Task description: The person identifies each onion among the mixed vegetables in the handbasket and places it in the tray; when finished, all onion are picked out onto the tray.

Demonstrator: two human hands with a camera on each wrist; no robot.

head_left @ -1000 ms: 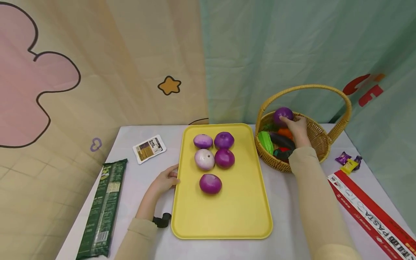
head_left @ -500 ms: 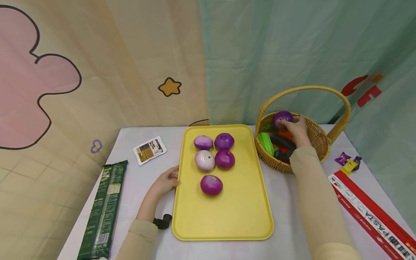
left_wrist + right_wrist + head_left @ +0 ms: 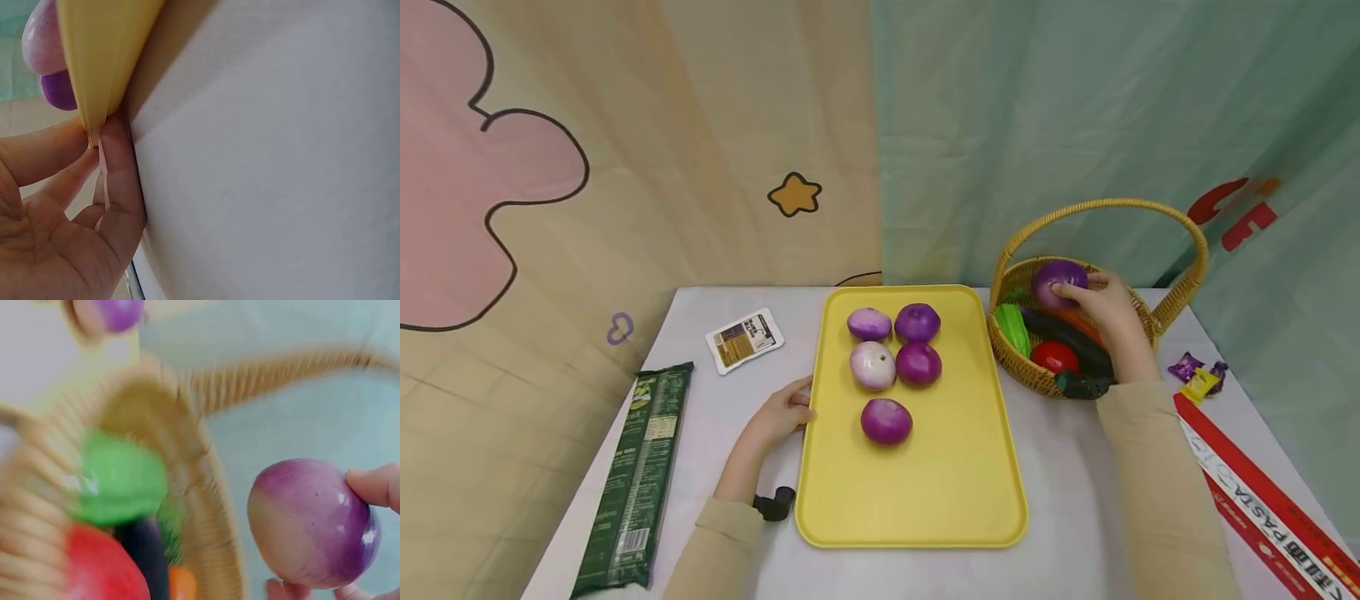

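Note:
My right hand (image 3: 1116,312) grips a purple onion (image 3: 1054,279) over the basket (image 3: 1022,367), thumb on one side and fingers on the other. Close up in the right wrist view, the held onion (image 3: 306,519) is purple with a pale patch. My left hand (image 3: 775,419) pinches the left rim of a yellow tray (image 3: 947,483); the left wrist view shows the thumb above the tray edge (image 3: 97,81) and fingers beneath it. Several onions, purple to whitish, lie on the tray, the nearest a purple onion (image 3: 886,422).
Inside the basket are a red tomato (image 3: 1055,357), a dark eggplant (image 3: 1067,329) and a ridged green vegetable (image 3: 1013,327); its tall handle (image 3: 1105,202) arches above. A green packet (image 3: 634,475) and a small white packet (image 3: 745,340) lie left, wrapped candies (image 3: 1198,383) and a red pasta box (image 3: 1262,500) right.
My right hand has shifted slightly right and toward me with the onion, its wrist uncovering more of the tomato and eggplant. The left hand stays at the tray's rim.

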